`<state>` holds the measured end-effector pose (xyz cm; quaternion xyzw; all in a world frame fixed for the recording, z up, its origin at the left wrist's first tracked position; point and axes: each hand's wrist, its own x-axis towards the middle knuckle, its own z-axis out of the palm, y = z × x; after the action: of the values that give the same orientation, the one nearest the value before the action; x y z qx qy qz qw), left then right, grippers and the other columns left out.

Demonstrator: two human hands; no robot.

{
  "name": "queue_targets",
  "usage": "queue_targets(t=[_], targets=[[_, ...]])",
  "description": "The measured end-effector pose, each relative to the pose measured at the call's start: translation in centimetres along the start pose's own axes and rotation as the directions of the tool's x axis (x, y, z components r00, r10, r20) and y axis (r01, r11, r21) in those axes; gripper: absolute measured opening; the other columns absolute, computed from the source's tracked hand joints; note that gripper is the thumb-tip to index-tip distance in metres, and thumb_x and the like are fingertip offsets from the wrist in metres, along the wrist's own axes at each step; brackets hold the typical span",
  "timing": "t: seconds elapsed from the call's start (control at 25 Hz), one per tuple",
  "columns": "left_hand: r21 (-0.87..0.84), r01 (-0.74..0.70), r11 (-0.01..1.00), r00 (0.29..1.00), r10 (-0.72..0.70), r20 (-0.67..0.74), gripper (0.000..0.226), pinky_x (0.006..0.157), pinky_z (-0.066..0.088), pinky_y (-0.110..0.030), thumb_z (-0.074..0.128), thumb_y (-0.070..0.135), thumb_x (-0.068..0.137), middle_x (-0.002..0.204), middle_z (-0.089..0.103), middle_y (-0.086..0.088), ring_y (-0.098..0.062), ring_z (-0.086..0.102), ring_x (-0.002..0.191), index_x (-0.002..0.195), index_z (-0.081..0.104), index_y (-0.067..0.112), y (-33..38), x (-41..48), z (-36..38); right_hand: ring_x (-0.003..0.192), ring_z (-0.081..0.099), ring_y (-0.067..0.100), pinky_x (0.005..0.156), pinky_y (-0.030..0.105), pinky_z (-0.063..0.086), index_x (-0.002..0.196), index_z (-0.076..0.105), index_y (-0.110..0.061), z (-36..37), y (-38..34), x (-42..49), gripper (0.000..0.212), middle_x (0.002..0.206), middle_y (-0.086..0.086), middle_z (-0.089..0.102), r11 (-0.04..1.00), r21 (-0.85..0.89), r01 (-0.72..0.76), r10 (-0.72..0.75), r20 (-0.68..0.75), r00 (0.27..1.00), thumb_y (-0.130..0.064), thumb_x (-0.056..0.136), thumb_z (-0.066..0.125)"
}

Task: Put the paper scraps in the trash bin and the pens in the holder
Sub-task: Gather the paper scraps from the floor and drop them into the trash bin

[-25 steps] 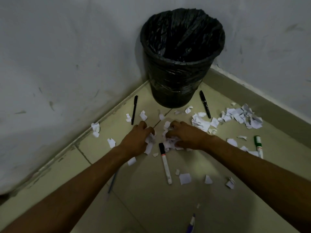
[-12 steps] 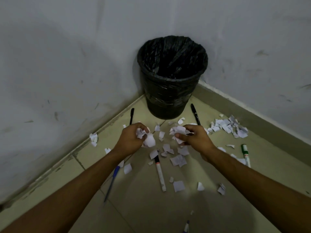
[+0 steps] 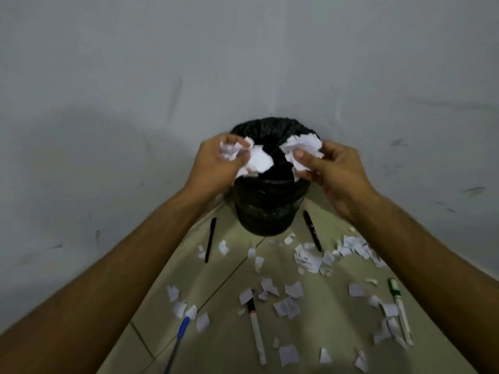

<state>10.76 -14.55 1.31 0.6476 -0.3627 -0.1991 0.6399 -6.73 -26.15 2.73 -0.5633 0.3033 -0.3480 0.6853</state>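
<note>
Up over the trash bin (image 3: 270, 209), both hands hold bunches of torn white paper. The left hand (image 3: 216, 164) has its fingers curled around a crumpled wad of scraps (image 3: 255, 159), part of which sticks out toward the bin's mouth; the right hand (image 3: 334, 171) pinches a second wad (image 3: 302, 147) between thumb and fingers. The bin is lined with a shiny black bag and stands in the corner at 12 o'clock, against the grey walls (image 3: 108, 103).

Loose scraps (image 3: 294, 290) lie scattered on the pale tiled floor (image 3: 224, 344), small ragged white pieces, some faintly printed, thickest at 3 o'clock of the bin's base. A black pen (image 3: 210, 240) lies at 7 o'clock of the bin and a black marker (image 3: 312, 231) at 5 o'clock. Nearer, a white marker with a red band (image 3: 256, 333) lies at 6 o'clock, a green-capped marker (image 3: 399, 309) at 4 o'clock, and a blue pen (image 3: 179, 338) at 7 o'clock beside the left forearm.

Half a second ago both hands were low, just above the floor in front of the bin, already clutching paper; they have since risen to the bin's rim. A second ago they were pressed onto the floor, gathering. The pens and markers have not shifted.
</note>
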Motion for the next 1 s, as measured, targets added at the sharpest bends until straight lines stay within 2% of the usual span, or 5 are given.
queue_targets(t=[0.2,0.4,0.56,0.8,1.0], targets=[[0.521,0.052,0.852,0.995,-0.087,0.044,0.011,0.065,0.059,-0.033,0.065,0.013,0.081,0.090,0.075,-0.011,-0.023,0.072,0.078,0.087,0.073,0.012,-1.5,8.1,4.2,0.083,0.073,0.034,0.066,0.040,0.063,0.093,0.066,0.014,1.8,1.0,8.0,0.027,0.084,0.021,0.069,0.922,-0.386,-0.019,-0.015,-0.084,0.996,-0.003,0.077,0.079],[0.851,-0.077,0.520,0.884,-0.360,0.300,0.037,0.073,0.050,-0.032,0.071,0.023,0.079,0.106,0.068,-0.016,-0.029,0.065,0.098,0.109,0.065,0.001,-2.3,11.0,6.1,0.084,0.069,0.031,0.077,0.041,0.060,0.099,0.071,0.005,3.0,1.3,11.4,0.030,0.088,0.019,0.068,0.400,-0.915,-0.046,0.254,0.062,0.965,-0.018,0.080,0.075],[0.883,-0.157,0.443,0.805,-0.461,0.374,0.044,0.077,0.055,-0.031,0.076,0.021,0.071,0.107,0.069,-0.011,-0.026,0.066,0.096,0.113,0.067,0.009,-2.1,11.4,6.4,0.100,0.066,0.032,0.086,0.039,0.055,0.111,0.068,-0.002,3.5,0.5,11.2,0.029,0.110,0.018,0.068,0.230,-0.971,0.064,0.354,0.144,0.924,-0.012,0.085,0.062],[0.516,-0.181,0.837,0.983,0.143,0.113,0.031,0.085,0.052,-0.019,0.060,0.009,0.084,0.103,0.071,-0.001,-0.009,0.066,0.089,0.113,0.069,0.014,-2.1,2.7,-1.7,0.075,0.065,0.012,0.077,0.025,0.052,0.103,0.071,-0.019,0.8,1.3,2.6,0.022,0.083,0.000,0.071,0.457,-0.809,0.368,-0.452,0.145,0.880,-0.024,0.083,0.064],[0.895,0.091,0.436,0.927,-0.366,0.085,0.050,0.090,0.047,-0.032,0.065,0.026,0.078,0.119,0.062,-0.018,-0.032,0.060,0.108,0.125,0.061,0.010,-15.6,-10.5,-14.6,0.069,0.059,0.005,0.062,0.019,0.042,0.109,0.068,-0.021,-2.9,9.8,-5.2,0.024,0.084,-0.006,0.067,0.395,-0.883,0.253,-0.037,0.259,0.965,-0.027,0.086,0.070]])
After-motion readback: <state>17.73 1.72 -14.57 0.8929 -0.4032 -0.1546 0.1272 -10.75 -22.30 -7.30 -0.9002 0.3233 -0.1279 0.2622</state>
